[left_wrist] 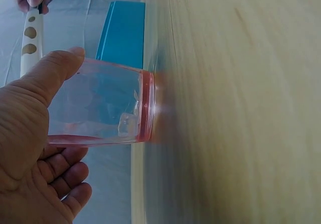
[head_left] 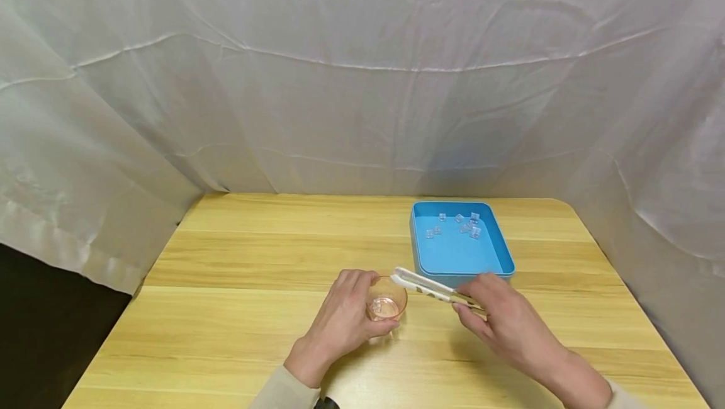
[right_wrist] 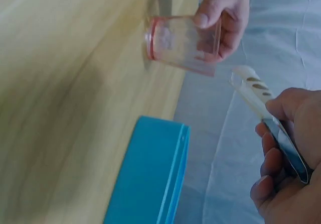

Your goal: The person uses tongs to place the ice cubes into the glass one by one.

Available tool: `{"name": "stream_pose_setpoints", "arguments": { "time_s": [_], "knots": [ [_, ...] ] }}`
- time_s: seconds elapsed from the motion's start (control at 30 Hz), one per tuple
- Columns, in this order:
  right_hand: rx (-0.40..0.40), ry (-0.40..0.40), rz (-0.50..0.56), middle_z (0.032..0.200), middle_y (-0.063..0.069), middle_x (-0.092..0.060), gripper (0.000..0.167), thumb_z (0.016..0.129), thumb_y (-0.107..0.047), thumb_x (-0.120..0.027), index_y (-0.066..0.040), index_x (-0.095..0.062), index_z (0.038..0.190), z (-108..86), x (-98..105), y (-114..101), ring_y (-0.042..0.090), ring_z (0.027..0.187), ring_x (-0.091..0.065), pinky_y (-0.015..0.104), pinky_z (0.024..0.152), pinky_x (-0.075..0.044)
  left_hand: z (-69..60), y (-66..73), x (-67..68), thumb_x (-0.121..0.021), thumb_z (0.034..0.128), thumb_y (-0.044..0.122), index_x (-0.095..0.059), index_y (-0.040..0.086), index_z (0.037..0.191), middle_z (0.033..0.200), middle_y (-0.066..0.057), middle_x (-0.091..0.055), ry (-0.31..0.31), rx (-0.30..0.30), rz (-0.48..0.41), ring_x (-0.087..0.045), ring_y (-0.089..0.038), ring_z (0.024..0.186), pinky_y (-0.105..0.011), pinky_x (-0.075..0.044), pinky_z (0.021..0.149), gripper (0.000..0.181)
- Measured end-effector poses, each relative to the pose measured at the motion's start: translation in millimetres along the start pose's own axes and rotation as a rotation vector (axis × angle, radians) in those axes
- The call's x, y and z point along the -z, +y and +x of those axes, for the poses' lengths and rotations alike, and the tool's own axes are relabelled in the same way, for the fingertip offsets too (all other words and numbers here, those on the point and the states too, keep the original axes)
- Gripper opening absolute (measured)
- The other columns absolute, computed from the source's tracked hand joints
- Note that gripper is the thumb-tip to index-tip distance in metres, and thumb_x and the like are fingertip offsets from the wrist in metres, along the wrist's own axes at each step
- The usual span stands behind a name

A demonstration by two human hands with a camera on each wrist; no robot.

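A clear pinkish cup (head_left: pixel 387 299) stands upright on the table, and my left hand (head_left: pixel 342 314) grips it round its side. At least one clear cube (left_wrist: pixel 127 124) lies at the bottom of the cup. My right hand (head_left: pixel 506 324) holds white tongs (head_left: pixel 421 284) with brown spots, their tips just above the cup's rim at its right. In the right wrist view something clear (right_wrist: pixel 234 79) shows at the tong tips, perhaps a cube. Several clear cubes (head_left: pixel 474 231) lie in a blue square tray (head_left: pixel 416 252) behind the tongs.
The wooden table (head_left: pixel 238 321) ends at a pale cloth curtain (head_left: pixel 340 113) behind and at the sides. The blue tray's front wall is close to the tongs and the right hand. A dark area (head_left: pixel 45 327) lies beyond the table's left edge.
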State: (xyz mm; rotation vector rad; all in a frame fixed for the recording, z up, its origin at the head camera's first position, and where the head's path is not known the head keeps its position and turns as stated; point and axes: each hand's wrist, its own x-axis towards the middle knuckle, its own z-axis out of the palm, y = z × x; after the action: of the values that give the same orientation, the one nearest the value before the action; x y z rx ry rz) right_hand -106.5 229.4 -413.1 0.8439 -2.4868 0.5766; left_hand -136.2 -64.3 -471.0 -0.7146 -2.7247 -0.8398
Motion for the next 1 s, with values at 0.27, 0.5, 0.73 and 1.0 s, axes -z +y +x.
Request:
{"name": "stream_pose_setpoints", "arguments": {
  "time_s": [0.27,0.5,0.73,1.0],
  "knots": [
    [0.052,-0.051,0.015,0.091,-0.013,-0.057,0.017,0.087,-0.013,-0.082,-0.016,-0.072,0.101,-9.5,-8.8,-0.2,-0.001,0.083,-0.045,0.014,0.066,-0.044,0.5,0.8,0.9,-0.095,0.0722,0.050,-0.064,0.006,0.128,0.119,-0.004,-0.069,-0.002,-0.012,0.043,-0.058,-0.021,0.115,-0.041,-0.050,0.106,0.077],
    [0.061,-0.061,0.010,0.093,-0.014,-0.057,0.014,0.090,-0.015,-0.080,-0.016,-0.072,0.102,-12.6,-11.1,1.5,-0.001,0.084,-0.045,0.015,0.066,-0.044,0.7,0.9,0.9,-0.094,0.0729,0.052,-0.064,0.006,0.128,0.119,-0.003,-0.068,-0.009,-0.007,0.047,-0.058,-0.021,0.116,-0.040,-0.049,0.106,0.077],
    [0.052,-0.068,0.009,0.089,-0.017,-0.056,0.018,0.087,-0.012,-0.082,-0.017,-0.071,0.101,-12.0,-10.7,2.5,-0.003,0.077,-0.046,0.016,0.062,-0.044,1.0,0.8,0.8,-0.094,0.0728,0.051,-0.063,0.007,0.129,0.120,-0.004,-0.068,-0.019,0.000,0.036,-0.058,-0.021,0.117,-0.039,-0.049,0.108,0.078],
    [0.031,-0.088,-0.014,0.087,-0.017,-0.053,0.019,0.086,-0.013,-0.083,-0.016,-0.073,0.101,-12.1,-8.6,2.3,-0.005,0.073,-0.041,0.014,0.059,-0.039,0.4,0.6,0.7,-0.095,0.0730,0.050,-0.063,0.006,0.130,0.122,-0.004,-0.068,-0.023,0.005,0.024,-0.058,-0.021,0.118,-0.039,-0.049,0.108,0.078]
  ]
}}
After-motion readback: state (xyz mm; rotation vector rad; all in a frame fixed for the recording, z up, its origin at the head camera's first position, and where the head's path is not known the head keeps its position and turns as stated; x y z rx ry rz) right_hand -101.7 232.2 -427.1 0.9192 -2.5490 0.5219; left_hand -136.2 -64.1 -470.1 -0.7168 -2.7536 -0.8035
